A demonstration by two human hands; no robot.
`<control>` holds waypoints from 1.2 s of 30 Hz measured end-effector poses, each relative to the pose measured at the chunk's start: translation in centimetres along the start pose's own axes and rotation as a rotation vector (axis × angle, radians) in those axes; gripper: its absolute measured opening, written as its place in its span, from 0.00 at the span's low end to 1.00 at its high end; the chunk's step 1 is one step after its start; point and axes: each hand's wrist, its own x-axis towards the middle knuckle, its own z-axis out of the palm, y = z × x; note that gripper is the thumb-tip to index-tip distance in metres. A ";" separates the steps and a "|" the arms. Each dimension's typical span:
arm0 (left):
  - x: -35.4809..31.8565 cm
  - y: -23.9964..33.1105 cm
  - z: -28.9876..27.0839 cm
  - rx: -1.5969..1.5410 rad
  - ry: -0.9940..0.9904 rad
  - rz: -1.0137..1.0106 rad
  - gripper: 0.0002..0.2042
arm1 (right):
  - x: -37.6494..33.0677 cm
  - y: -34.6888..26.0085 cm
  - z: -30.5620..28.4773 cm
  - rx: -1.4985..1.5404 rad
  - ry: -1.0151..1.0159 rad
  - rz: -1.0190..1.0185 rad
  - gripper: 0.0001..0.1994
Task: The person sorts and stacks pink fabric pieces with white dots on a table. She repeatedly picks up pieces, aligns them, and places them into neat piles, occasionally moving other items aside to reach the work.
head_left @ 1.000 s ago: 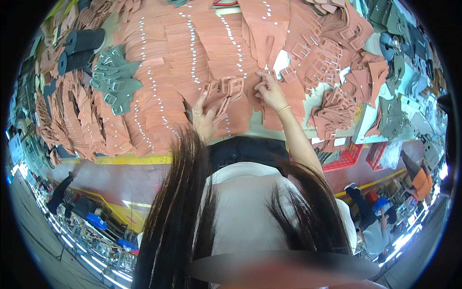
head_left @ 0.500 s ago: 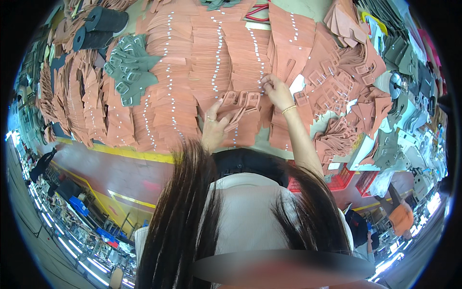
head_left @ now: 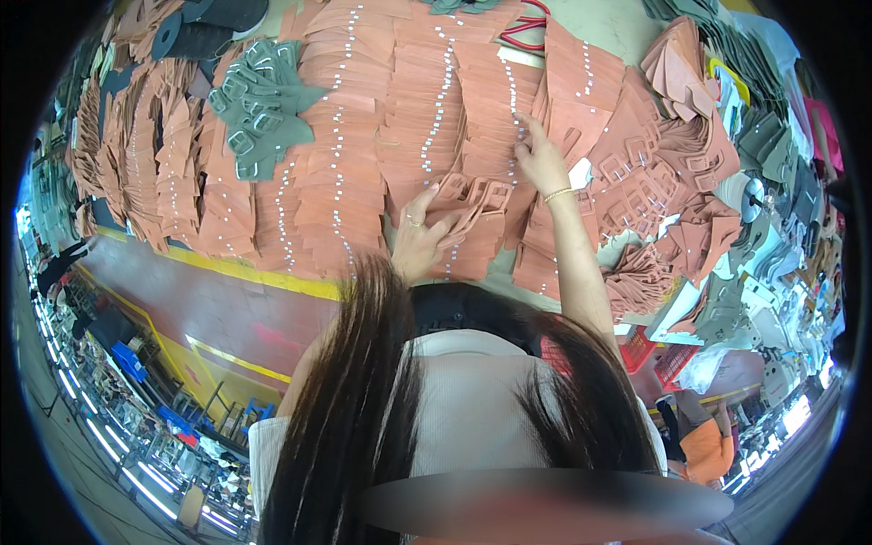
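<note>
My left hand (head_left: 420, 243) is closed around the near side of a small bunch of salmon-pink leather buckle straps (head_left: 490, 196). The covered buckles of the bunch face away from me. My right hand (head_left: 542, 163) is farther out and to the right, its index finger stretched and thumb apart, with nothing visible in it. Its fingertips are over overlapping rows of pink leather pieces (head_left: 481, 109) that bear small white tags. Whether the fingertips touch the pieces, I cannot tell. Under the held bunch lie more tagged pink pieces.
Green buckle straps (head_left: 263, 113) lie on the pink rows at left, near dark thread spools (head_left: 186, 36). More pink buckle straps (head_left: 627, 186) are piled at right. Red-handled scissors (head_left: 524, 32) lie at the far side. A red crate (head_left: 674, 365) stands below the table's right edge.
My right hand has moved away from the held bunch, and its fingers have gone from bent together to pointing outward. My left hand stays on the bunch. The whole view has shifted slightly.
</note>
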 end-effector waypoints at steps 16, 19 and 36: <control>0.3 -0.2 -0.1 -0.012 0.003 -0.003 0.16 | 12.8 -8.7 0.7 -0.876 0.025 -0.743 0.12; 0.2 -0.2 -0.1 -0.035 0.007 -0.013 0.17 | 13.3 -9.3 0.3 -0.941 0.013 -0.774 0.12; 0.0 -0.2 -0.1 0.034 -0.040 -0.031 0.16 | 6.9 -2.5 -6.2 -0.244 0.651 -0.573 0.13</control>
